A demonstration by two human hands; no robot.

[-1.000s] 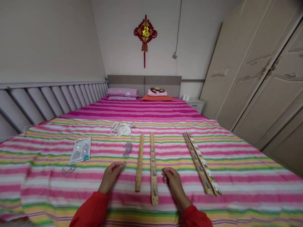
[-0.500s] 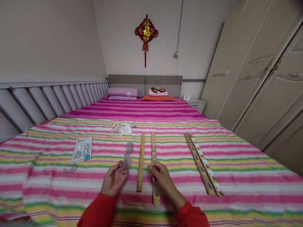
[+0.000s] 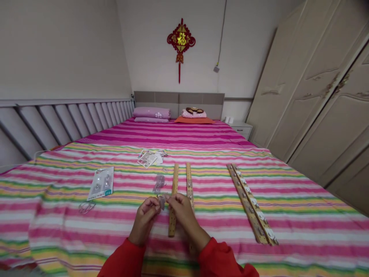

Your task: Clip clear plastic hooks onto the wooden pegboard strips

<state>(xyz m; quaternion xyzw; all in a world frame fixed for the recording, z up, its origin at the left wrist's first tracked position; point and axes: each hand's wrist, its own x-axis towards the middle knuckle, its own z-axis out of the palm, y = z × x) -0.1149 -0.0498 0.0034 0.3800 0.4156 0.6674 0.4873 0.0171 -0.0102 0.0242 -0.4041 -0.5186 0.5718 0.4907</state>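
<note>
Bedroom installation: a striped bedspread (image 3: 57, 234) covers the bed, with a cream wardrobe (image 3: 311, 88) at right and a red Chinese knot ornament (image 3: 181, 42) on the far wall. Current operation: the left hand (image 3: 143, 222) and right hand (image 3: 184, 215) meet above the bedspread, fingers closed in a narrow pinch on a small clear plastic piece (image 3: 162, 201), its exact form too small to tell. Just beyond lie a perforated wooden strip (image 3: 174, 181), a hook-fitted wooden strip (image 3: 189, 181) and a clear plastic bundle (image 3: 159, 183); a carded hook pack (image 3: 100, 184) lies left
</note>
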